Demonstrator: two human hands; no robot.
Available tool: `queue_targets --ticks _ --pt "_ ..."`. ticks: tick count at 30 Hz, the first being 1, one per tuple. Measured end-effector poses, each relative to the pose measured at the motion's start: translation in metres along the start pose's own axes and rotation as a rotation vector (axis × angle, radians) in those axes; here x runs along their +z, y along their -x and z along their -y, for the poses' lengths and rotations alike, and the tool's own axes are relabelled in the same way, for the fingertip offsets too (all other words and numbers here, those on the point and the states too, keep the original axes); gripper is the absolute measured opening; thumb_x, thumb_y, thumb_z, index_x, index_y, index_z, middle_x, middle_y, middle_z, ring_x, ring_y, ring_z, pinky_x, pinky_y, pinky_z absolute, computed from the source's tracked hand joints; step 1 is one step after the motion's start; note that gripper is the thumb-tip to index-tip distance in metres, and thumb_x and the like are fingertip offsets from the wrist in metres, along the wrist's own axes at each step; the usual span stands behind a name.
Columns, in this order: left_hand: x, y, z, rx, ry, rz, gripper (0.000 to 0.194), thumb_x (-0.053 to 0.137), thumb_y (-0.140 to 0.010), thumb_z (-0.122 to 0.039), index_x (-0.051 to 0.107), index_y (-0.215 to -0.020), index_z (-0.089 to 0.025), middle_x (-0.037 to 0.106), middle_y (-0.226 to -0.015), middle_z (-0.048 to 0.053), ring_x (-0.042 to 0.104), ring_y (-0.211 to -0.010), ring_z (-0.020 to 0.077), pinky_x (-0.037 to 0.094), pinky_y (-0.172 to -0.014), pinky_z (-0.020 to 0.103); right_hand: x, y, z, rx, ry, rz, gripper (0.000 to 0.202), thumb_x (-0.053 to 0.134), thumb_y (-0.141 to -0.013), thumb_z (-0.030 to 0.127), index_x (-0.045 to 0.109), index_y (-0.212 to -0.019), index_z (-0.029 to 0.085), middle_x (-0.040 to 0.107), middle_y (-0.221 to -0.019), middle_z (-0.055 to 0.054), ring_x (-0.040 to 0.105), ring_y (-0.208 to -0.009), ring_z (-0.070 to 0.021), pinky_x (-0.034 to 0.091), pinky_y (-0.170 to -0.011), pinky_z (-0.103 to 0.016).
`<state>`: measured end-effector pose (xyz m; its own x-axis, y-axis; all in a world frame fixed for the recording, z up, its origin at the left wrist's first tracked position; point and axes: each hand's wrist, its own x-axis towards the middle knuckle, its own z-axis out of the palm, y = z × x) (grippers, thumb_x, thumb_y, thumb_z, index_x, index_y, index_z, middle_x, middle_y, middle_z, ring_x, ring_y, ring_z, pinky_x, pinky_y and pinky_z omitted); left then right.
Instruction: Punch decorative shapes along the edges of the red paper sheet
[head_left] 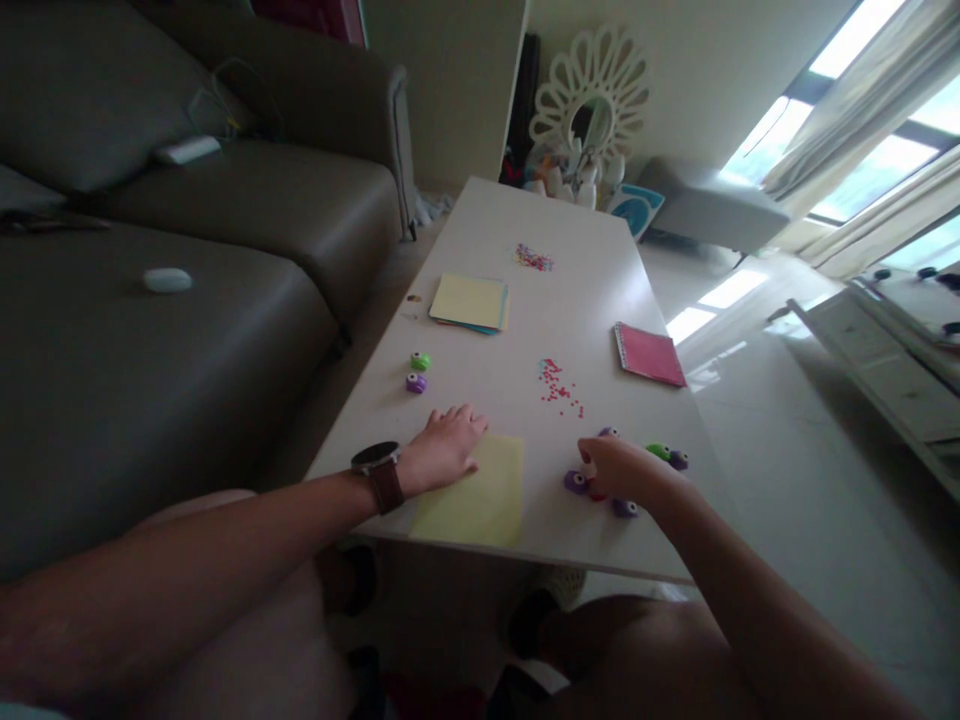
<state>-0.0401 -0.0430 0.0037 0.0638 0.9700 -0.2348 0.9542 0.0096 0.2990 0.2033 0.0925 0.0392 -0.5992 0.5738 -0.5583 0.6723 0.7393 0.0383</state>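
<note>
My left hand [448,449] lies open, its fingers on the top left of a yellow sheet of paper [487,495] at the table's near edge. My right hand [616,468] is curled with fingertips down among small eyed figures that look like craft punches. A red one [597,490] shows partly under its fingers; what the fingers grip is hidden. Around it sit a purple punch [576,482], another purple punch [625,508], a green punch [658,452] and a dark purple punch [679,460]. One more purple punch [608,432] peeks out behind the hand.
On the white table [570,300] lie red confetti [556,385], a farther confetti pile [534,258], a stack of coloured paper [469,302] and a pink spiral notebook [649,354]. Green [421,360] and purple [416,383] punches stand left. A sofa [225,260] flanks the table.
</note>
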Motion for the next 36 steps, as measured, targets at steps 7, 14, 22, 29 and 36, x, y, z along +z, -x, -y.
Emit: queue_targets --ticks 7,14,22,29,36 --pt "0.0 -0.002 0.004 -0.016 0.025 0.047 0.035 0.078 -0.08 -0.027 0.056 -0.105 -0.017 0.063 -0.117 0.012 0.054 -0.113 0.0304 0.04 -0.098 0.046 -0.009 0.003 0.012 0.052 0.058 0.075 0.032 0.067 -0.075 0.006 0.072 -0.107 0.009 0.075 -0.105 -0.02 0.071 -0.098 -0.027 0.05 -0.079 -0.032" --pt "-0.006 0.0 0.002 -0.047 0.098 0.057 0.038 0.082 -0.072 -0.022 0.055 -0.098 -0.018 0.056 -0.121 0.012 0.053 -0.115 0.0296 0.044 -0.092 0.041 -0.012 0.004 0.008 0.049 0.084 0.088 0.035 0.066 -0.072 0.007 0.072 -0.106 0.014 0.075 -0.106 -0.017 0.071 -0.096 -0.0276 0.048 -0.073 -0.032" --pt "0.001 -0.002 0.01 0.048 0.25 0.032 0.048 0.078 -0.067 -0.014 0.048 -0.104 -0.02 0.067 -0.1 0.004 0.063 -0.089 0.0218 0.041 -0.073 0.032 -0.016 -0.005 -0.006 -0.052 -0.075 -0.163 0.034 0.058 -0.077 0.01 0.068 -0.109 0.015 0.073 -0.092 -0.011 0.066 -0.083 -0.02 0.042 -0.071 -0.029" --pt "0.016 -0.006 0.019 0.132 0.291 -0.027 0.035 0.071 -0.067 -0.01 0.048 -0.09 -0.022 0.064 -0.098 0.004 0.059 -0.088 0.0203 0.04 -0.071 0.031 -0.004 -0.022 0.024 -0.346 -0.362 -0.195 0.016 0.064 -0.078 0.013 0.065 -0.093 0.019 0.069 -0.089 -0.005 0.06 -0.076 -0.016 0.044 -0.069 -0.027" --pt "0.019 -0.003 0.022 0.181 0.345 -0.041 0.037 0.074 -0.067 -0.008 0.047 -0.089 -0.021 0.061 -0.099 0.003 0.056 -0.089 0.0196 0.042 -0.077 0.03 0.003 -0.033 0.033 -0.387 -0.421 -0.256 0.014 0.066 -0.079 0.012 0.064 -0.091 0.019 0.066 -0.089 -0.004 0.06 -0.076 -0.0158 0.045 -0.07 -0.028"
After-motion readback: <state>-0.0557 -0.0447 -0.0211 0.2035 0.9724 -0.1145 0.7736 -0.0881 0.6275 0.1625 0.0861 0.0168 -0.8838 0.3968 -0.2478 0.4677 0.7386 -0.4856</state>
